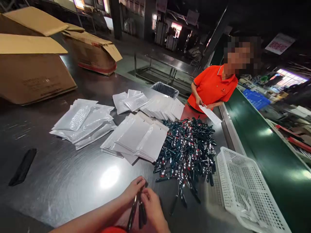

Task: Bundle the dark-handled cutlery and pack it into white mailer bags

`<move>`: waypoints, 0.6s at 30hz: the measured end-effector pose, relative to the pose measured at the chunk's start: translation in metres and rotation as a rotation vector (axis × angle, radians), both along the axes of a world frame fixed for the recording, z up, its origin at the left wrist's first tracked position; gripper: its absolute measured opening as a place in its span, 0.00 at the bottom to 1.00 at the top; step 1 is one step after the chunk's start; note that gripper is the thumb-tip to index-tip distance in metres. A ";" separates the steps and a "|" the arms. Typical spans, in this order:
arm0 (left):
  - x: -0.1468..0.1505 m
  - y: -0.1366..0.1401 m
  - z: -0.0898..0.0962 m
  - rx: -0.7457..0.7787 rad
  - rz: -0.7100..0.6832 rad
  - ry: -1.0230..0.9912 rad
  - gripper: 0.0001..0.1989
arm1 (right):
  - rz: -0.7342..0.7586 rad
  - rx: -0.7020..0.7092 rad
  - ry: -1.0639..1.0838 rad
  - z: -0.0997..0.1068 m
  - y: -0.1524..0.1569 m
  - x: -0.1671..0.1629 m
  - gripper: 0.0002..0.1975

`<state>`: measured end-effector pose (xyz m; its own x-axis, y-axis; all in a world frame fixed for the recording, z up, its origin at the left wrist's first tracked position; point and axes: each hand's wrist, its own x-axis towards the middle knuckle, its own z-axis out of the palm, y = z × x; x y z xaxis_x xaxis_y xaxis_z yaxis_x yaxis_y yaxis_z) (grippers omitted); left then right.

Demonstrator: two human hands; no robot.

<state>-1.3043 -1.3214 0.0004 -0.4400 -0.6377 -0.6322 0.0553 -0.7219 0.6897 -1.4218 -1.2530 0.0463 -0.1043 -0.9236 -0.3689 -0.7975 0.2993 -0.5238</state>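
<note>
Close to me at the front of the metal table, my left hand (136,188) and my right hand (152,201) meet with their fingers closed. Between them are several dark-handled spoons (132,212), handles hanging down towards me; the fingers cover their upper ends. Just beyond my right hand lies a large heap of loose spoons (186,150) with shiny bowls and dark green handles. A stack of white envelopes (136,136) stands against the heap's left side.
Padded white packets (81,121) lie left, with more envelopes (162,106) behind. A white basket (250,184) stands right, beside a green conveyor belt (264,129). Cardboard boxes (36,71) and a black strip (23,166) are left. A co-worker in orange (213,85) holds a white envelope.
</note>
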 end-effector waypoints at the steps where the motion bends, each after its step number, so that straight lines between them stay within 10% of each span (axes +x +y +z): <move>1: -0.001 -0.003 -0.005 0.002 0.022 0.010 0.32 | -0.075 0.010 -0.003 0.003 -0.002 -0.020 0.15; 8: 0.009 -0.010 -0.021 0.060 0.117 0.098 0.32 | -0.519 0.069 0.361 0.021 -0.013 -0.172 0.25; 18: 0.011 -0.010 -0.028 0.056 0.106 0.148 0.30 | -0.470 0.151 0.464 0.008 -0.021 -0.189 0.20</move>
<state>-1.2931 -1.3316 -0.0274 -0.4629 -0.6511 -0.6016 0.2309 -0.7438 0.6273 -1.6111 -1.2743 0.0544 -0.6610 -0.6832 -0.3102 -0.6967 0.7124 -0.0843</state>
